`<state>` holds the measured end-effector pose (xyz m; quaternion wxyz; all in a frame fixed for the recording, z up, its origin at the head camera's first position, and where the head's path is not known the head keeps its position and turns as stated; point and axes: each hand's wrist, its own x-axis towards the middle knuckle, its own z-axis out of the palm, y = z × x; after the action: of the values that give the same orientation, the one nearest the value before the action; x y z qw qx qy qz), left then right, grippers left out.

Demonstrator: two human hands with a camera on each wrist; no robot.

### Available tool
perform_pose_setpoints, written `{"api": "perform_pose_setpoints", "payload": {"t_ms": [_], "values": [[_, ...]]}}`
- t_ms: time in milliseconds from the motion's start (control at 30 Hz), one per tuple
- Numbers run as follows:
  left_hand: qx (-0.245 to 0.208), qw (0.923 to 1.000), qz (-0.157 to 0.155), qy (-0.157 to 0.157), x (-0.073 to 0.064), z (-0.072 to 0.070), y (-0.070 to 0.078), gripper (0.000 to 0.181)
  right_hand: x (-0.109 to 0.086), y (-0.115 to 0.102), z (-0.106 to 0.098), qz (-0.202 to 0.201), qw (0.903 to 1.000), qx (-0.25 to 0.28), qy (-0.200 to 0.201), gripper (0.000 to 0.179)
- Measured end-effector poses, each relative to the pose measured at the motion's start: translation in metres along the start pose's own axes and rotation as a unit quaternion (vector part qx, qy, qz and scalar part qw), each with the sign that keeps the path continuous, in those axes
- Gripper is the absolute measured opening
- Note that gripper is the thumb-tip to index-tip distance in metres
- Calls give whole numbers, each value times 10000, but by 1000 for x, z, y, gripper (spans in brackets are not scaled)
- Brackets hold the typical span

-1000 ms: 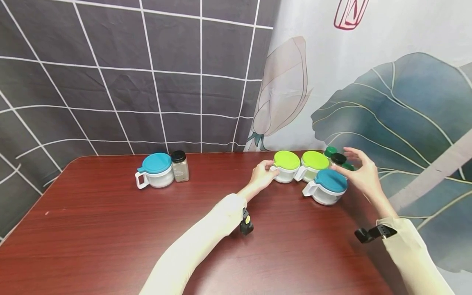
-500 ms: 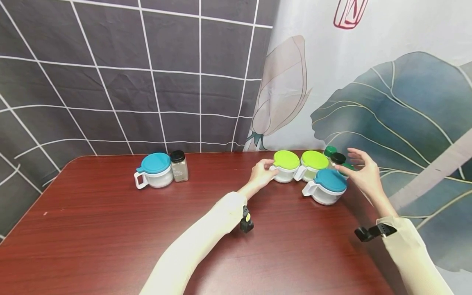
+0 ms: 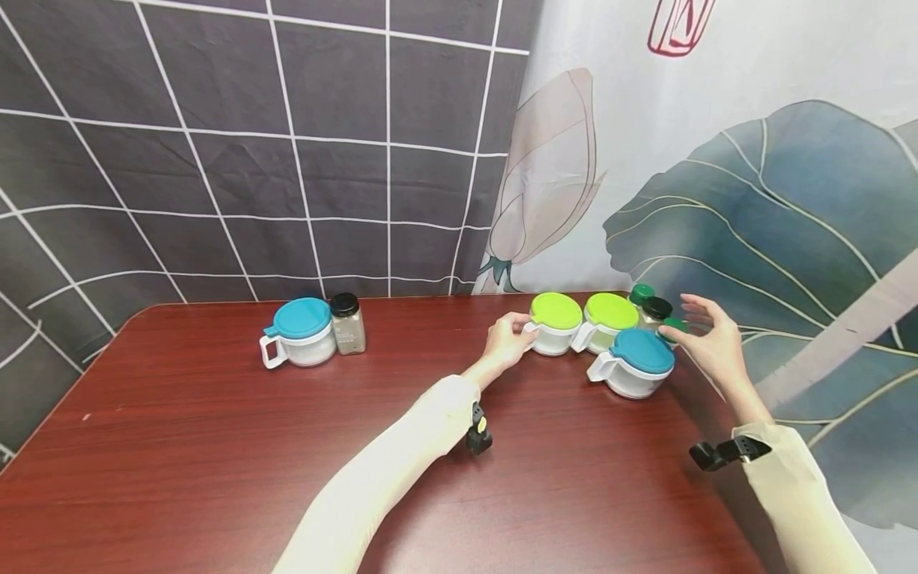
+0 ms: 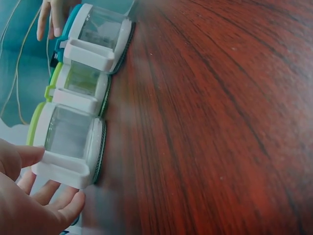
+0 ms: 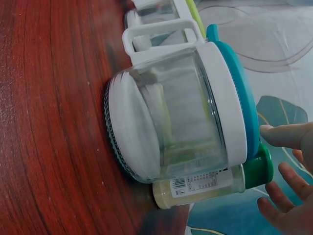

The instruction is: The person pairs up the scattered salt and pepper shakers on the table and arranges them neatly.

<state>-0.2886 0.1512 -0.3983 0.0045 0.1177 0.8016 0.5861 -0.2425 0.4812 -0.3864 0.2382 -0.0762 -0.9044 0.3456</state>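
Note:
In the head view my left hand point(image 3: 506, 341) is at the handle of a glass seasoning jar with a lime-green lid point(image 3: 556, 312). The left wrist view shows the thumb on the white handle point(image 4: 61, 171), with the fingers curled around its other side. A second lime-lidded jar point(image 3: 610, 312) and a blue-lidded jar point(image 3: 641, 352) stand to its right. My right hand point(image 3: 717, 351) is beside a bottle with a green cap point(image 5: 259, 166), fingers spread around the cap. Its thumb tip comes right up to the blue lid point(image 5: 239, 98) in the right wrist view.
Behind the blue-lidded jar stand a black-capped bottle point(image 3: 656, 309) and another green-capped bottle point(image 3: 641, 293). Farther left are another blue-lidded jar point(image 3: 304, 328) and a black-capped shaker point(image 3: 349, 325). A patterned cloth point(image 3: 717, 159) borders the table point(image 3: 287, 446) at the back and right.
My right hand has shifted slightly to the right, and more of the black and green caps shows. The left hand and the jars stay nearly in place.

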Motion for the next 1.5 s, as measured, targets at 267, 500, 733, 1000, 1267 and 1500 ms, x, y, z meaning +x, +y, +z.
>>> {"api": "perform_pose_setpoints", "payload": {"t_ms": [267,500,733,1000,1267,1500], "values": [[304,9995,26,37,0,3,-3,30,-9,-16,-5,68,9999,73,-110,66],[422,9991,-22,55,0,4,-3,29,-17,-26,-9,260,9994,-42,-235,66],[446,9990,-46,58,0,3,-3,29,-20,-31,-12,308,9984,-166,-433,65],[451,9989,-52,73,0,1,-5,29,-21,-27,-10,232,9987,-133,-424,60],[535,9985,-77,45,0,-2,-6,28,-15,-4,-7,442,9986,224,-170,61],[594,9982,-95,-50,-1,-6,-7,29,-13,1,-7,433,9989,166,-120,62]]}}
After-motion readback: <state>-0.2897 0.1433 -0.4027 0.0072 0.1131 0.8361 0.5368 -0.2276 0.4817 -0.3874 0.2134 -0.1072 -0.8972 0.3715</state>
